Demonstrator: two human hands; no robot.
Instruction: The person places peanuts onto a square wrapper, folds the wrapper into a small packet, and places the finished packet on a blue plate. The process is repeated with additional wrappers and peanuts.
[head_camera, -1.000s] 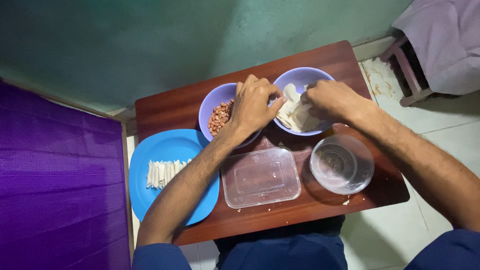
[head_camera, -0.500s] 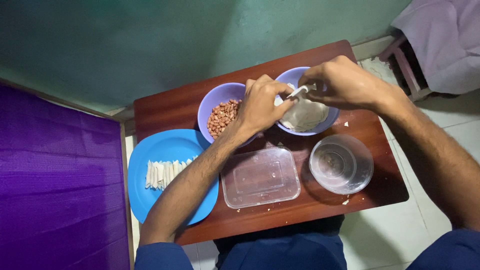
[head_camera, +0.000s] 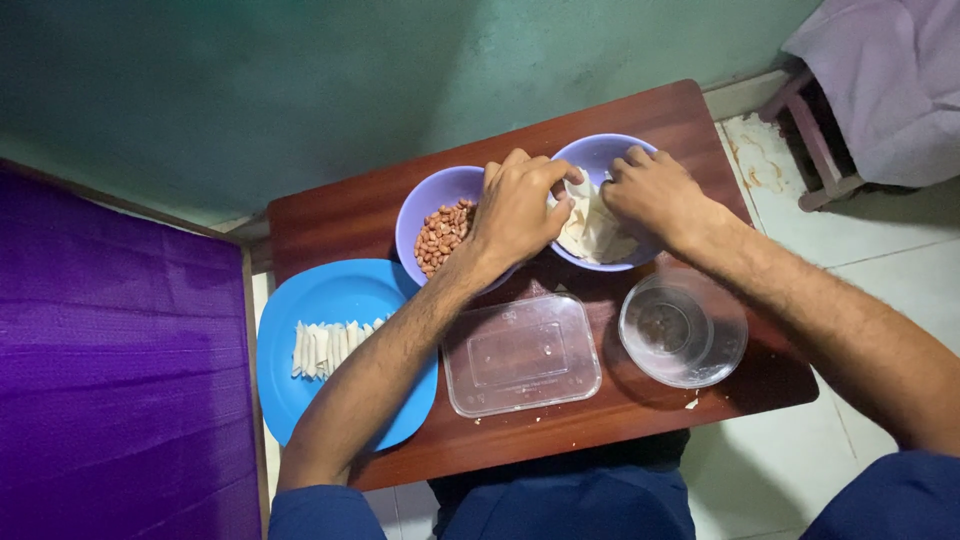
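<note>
Together, both hands are held over the right-hand purple bowl (head_camera: 600, 155) at the back of the wooden worktop (head_camera: 650, 110). A thin white wrapper sheet (head_camera: 590, 228) lying in that bowl is pinched by the left hand (head_camera: 520, 205) at its left edge and by the right hand (head_camera: 650, 190) at its upper right. Just left, a second purple bowl (head_camera: 425, 200) is filled with peanuts (head_camera: 442, 232). Nearer the body, a blue plate (head_camera: 330, 290) with white rolled pieces (head_camera: 325, 347), a clear rectangular container (head_camera: 520, 355) and a clear round bowl (head_camera: 683, 328) are set out.

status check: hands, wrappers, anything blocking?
Left hand and right hand both pinching pale wrapper sheets in purple bowl. Nothing blocking.
</note>
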